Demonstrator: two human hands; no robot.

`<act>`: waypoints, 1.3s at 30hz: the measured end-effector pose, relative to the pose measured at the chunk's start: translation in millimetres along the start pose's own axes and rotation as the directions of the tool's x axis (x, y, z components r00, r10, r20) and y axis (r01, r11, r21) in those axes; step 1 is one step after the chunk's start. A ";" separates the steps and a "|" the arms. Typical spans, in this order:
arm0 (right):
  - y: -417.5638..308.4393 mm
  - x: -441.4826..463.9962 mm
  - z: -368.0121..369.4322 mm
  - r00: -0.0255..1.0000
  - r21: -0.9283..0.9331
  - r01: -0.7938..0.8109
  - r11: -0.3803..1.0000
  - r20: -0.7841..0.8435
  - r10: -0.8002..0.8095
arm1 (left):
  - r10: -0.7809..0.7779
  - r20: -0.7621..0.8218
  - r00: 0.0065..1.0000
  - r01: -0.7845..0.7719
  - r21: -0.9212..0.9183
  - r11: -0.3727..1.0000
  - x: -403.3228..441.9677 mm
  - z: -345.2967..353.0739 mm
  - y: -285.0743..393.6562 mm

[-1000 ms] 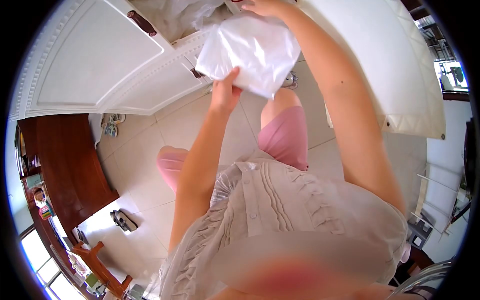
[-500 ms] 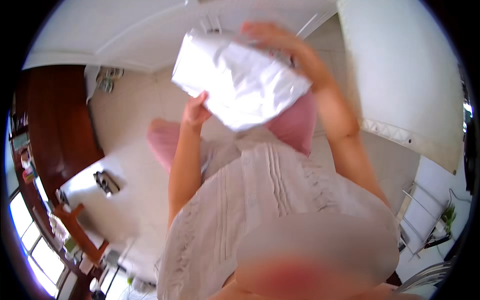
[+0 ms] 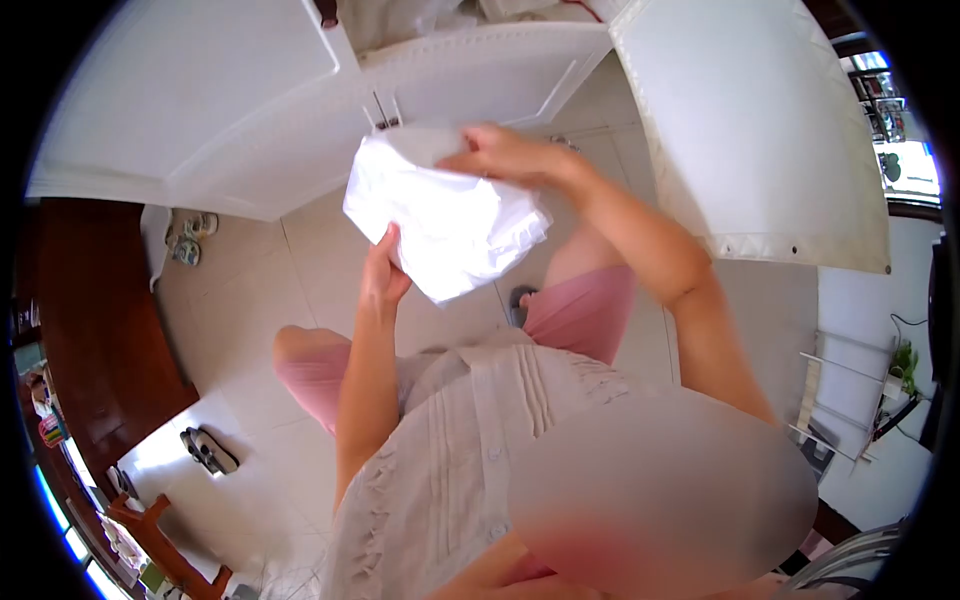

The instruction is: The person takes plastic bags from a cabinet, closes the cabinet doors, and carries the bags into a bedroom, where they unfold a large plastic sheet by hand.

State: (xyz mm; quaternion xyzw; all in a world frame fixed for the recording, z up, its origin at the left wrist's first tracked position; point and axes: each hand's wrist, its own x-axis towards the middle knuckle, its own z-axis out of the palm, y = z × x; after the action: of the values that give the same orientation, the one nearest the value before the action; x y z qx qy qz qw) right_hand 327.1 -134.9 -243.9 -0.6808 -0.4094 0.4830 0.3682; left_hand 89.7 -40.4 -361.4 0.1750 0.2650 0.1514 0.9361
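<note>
A silvery-white plastic bag (image 3: 450, 225), crinkled and very bright, is held up in front of my body. My left hand (image 3: 388, 270) grips its lower left edge, thumb on the near face and the other fingers behind it. Across the bag's upper right edge lies my right hand (image 3: 510, 158), its fingers bent and their tips smeared by motion. A blurred greyish patch shows beside those fingertips. Whether the right fingers pinch the bag or only touch it cannot be made out.
White cabinet doors (image 3: 270, 130) stand ahead, with pale bundled items (image 3: 420, 20) at the top. A white padded panel (image 3: 745, 130) hangs on the right. Dark wooden furniture (image 3: 90, 330) is at left, and shoes (image 3: 210, 450) lie on the tiled floor (image 3: 270, 400).
The view has tilted up, showing more of the cabinet. The bag now appears lower and more bunched at its right side. My right hand has moved from its top right corner inward over the upper edge.
</note>
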 end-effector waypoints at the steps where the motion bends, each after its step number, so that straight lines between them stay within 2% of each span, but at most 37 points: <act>1: -29.8 -18.3 -0.4 0.995 -0.151 0.018 0.988 -0.096 -0.032 | -0.002 0.008 1.000 0.002 -0.004 1.000 3.3 -0.2 -1.6; 3: -22.7 -18.0 0.2 0.980 -0.061 0.091 0.994 -0.174 -0.100 | -0.017 -0.041 0.999 0.017 0.010 1.000 5.4 -9.4 -1.0; 4: -24.8 -17.0 0.7 0.982 0.088 0.112 0.990 -0.164 -0.096 | -0.037 -0.080 0.996 0.040 0.028 0.999 6.4 -14.4 0.5; 5: -26.7 -11.9 -2.3 0.980 0.218 0.138 0.966 -0.170 -0.102 | -0.026 -0.066 0.997 0.030 0.061 0.998 7.4 -19.8 3.6; 6: -17.6 -4.5 -2.7 0.985 0.229 0.118 0.966 -0.148 -0.086 | -0.015 -0.043 0.999 0.019 0.093 0.995 10.9 -25.9 6.1; 8: -4.0 2.3 1.2 0.959 0.035 0.157 0.987 -0.246 -0.143 | -0.035 0.011 0.999 0.034 0.106 0.994 15.4 -36.5 9.7; 12: -1.7 4.2 26.5 0.945 0.096 0.178 0.979 -0.296 -0.143 | -0.051 -0.065 0.997 0.059 0.120 0.991 17.6 -50.8 8.0; 15: -5.9 3.9 39.6 0.948 0.051 0.167 0.985 -0.284 -0.146 | -0.089 -0.075 0.993 0.098 0.135 0.986 17.7 -57.8 4.4; 17: -14.4 1.8 46.4 0.924 -0.004 0.154 0.988 -0.354 -0.146 | -0.112 -0.090 0.990 0.125 0.158 0.980 21.0 -59.6 3.1; 18: -21.0 1.6 45.5 0.927 -0.004 0.144 0.990 -0.350 -0.137 | -0.183 -0.066 0.981 0.194 0.256 0.947 24.4 -61.3 3.6; 19: -29.2 1.7 43.2 0.900 -0.124 0.142 0.982 -0.397 -0.180 | -0.258 -0.049 0.965 0.258 0.352 0.900 26.7 -64.3 1.9; 20: -33.5 1.0 44.1 0.871 -0.241 0.130 0.962 -0.435 -0.226 | -0.267 -0.055 0.962 0.269 0.342 0.900 26.8 -70.2 -3.1; 21: -35.7 3.6 48.8 0.875 -0.239 0.122 0.963 -0.432 -0.218 | -0.301 -0.012 0.953 0.281 0.399 0.873 27.8 -77.1 -7.9; 22: -38.6 10.8 54.8 0.849 -0.135 0.097 0.986 -0.505 -0.153 | -0.333 0.031 0.942 0.283 0.457 0.843 27.2 -81.7 -10.5; 23: -39.4 17.3 60.9 0.818 -0.027 0.078 0.997 -0.570 -0.079 | -0.309 0.110 0.945 0.231 0.446 0.865 22.3 -87.7 -13.5; 24: -31.4 24.3 65.8 0.821 -0.024 0.076 0.997 -0.566 -0.076 | -0.309 0.105 0.945 0.234 0.443 0.865 15.5 -86.3 -16.7; 26: -0.9 43.6 74.8 0.786 0.255 -0.010 0.967 -0.595 0.166 | -0.153 0.198 0.968 0.081 0.330 0.940 -0.8 -80.2 -23.8; 27: 7.8 49.7 74.9 0.776 0.235 -0.024 0.972 -0.608 0.167 | -0.149 0.195 0.970 0.078 0.329 0.941 -9.3 -65.3 -24.1; 28: 6.4 49.6 76.1 0.780 0.234 -0.024 0.972 -0.604 0.165 | -0.075 0.168 0.983 -0.037 0.579 0.814 -17.9 -42.5 -21.5; 29: 6.0 54.7 79.5 0.817 0.321 -0.022 0.947 -0.540 0.202 | 0.003 0.159 0.987 -0.128 0.780 0.612 -21.1 -33.6 -18.8; 30: 4.3 58.3 82.2 0.852 0.403 -0.025 0.915 -0.470 0.230 | 0.011 0.154 0.988 -0.128 0.777 0.616 -16.7 -36.6 -18.9; 32: -1.4 62.9 76.5 0.869 0.417 -0.051 0.908 -0.430 0.246 | 0.137 -0.160 0.977 -0.016 0.591 0.806 4.4 -47.7 -17.8; 33: -1.5 63.3 71.9 0.878 0.431 -0.075 0.899 -0.398 0.264 | 0.196 -0.135 0.971 -0.102 0.508 0.855 11.1 -54.1 -16.8; 36: 9.0 59.0 59.0 0.902 0.454 -0.042 0.890 -0.366 0.230 | 0.138 -0.096 0.986 -0.068 0.523 0.850 21.0 -74.1 4.8; 38: 21.9 55.8 50.7 0.936 0.425 -0.026 0.905 -0.308 0.172 | 0.172 -0.082 0.982 -0.107 0.510 0.853 19.8 -76.7 20.2; 39: 22.5 53.3 48.8 0.956 0.499 -0.038 0.866 -0.234 0.176 | 0.150 -0.097 0.984 -0.078 0.519 0.851 18.7 -73.5 29.8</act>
State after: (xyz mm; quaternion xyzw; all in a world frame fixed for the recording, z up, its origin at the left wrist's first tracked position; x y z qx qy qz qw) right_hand 295.3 -89.9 -295.8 -0.6470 -0.1807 0.4926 0.5532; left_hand 58.9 11.5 -416.2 0.4226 0.3467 0.1421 0.8252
